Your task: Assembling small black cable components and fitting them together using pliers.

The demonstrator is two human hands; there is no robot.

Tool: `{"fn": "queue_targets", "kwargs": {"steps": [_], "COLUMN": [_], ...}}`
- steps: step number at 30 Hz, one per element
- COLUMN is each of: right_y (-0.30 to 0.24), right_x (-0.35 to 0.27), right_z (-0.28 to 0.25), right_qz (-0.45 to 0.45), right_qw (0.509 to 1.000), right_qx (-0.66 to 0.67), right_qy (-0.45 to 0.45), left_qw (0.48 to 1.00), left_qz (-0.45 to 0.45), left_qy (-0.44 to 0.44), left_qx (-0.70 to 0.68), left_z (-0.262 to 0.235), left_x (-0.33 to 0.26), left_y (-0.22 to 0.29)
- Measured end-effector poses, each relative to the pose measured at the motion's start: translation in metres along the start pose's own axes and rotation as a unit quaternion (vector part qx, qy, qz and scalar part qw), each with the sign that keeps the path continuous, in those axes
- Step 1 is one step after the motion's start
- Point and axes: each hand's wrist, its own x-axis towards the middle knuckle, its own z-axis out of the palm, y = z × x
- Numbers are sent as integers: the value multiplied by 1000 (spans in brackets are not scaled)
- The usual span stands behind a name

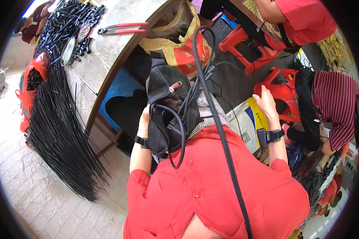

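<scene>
A black mesh bag [167,85] with a small red-and-silver zip pull lies over my lap. Dark cables [179,115] run out of it and loop across my red shirt. My left hand [145,116] is at the bag's left edge, its fingers hidden by the mesh, so I cannot see whether they grip it. To the right, my right hand [267,102] is held out with fingers stretched, apart from the bag and holding nothing. It hovers over a white, yellow and blue printed sack [249,119]. Each wrist carries a black strap.
Red-handled pliers [123,28] and a heap of black parts [70,22] lie on the grey table [103,49]. Long black rods [62,131] hang over its left side. A yellow sack [187,49] stands ahead. Red stools [241,47] and two people are at the right.
</scene>
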Motion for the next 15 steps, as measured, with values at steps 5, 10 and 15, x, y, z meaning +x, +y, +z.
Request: {"fn": "queue_targets", "kwargs": {"steps": [5, 10, 15], "right_y": [-98, -115, -130], "right_x": [17, 58, 89], "right_z": [-81, -112, -25], "right_qz": [-69, -156, -343], "right_qw": [853, 883, 886], "right_qx": [499, 429, 287], "right_qy": [-133, -107, -120], "left_qw": [992, 984, 983], "left_qz": [-48, -103, -124], "left_qy": [38, 32, 24], "left_qx": [-112, -145, -135], "left_z": [61, 67, 68], "left_x": [9, -18, -39], "left_y": [7, 16, 15]}}
